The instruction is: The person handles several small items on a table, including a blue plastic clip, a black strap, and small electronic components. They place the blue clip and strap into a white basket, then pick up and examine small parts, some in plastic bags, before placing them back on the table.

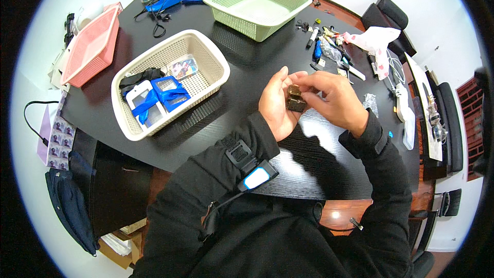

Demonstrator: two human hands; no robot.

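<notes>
A small dark-brown and brass-coloured box-like object (296, 102) rests in the palm of my left hand (274, 104), which is turned up with the thumb raised beside it. Fingertips of my right hand (336, 97) touch the object's right and upper side. The object has an upper and a lower part with a seam between them; its exact kind is too small to tell. Both hands are above the black wood-grain table (239, 123). Part of the left hand's fingers is hidden behind the right hand.
Left stands a cream basket (208, 96) with blue-ribboned boxes and a clear case. A green basket (247, 27) is at the back, a pink one (112, 42) far left. Pens, bags and small parts lie right, near a white power strip (402, 102). A black cable (156, 17) lies back left.
</notes>
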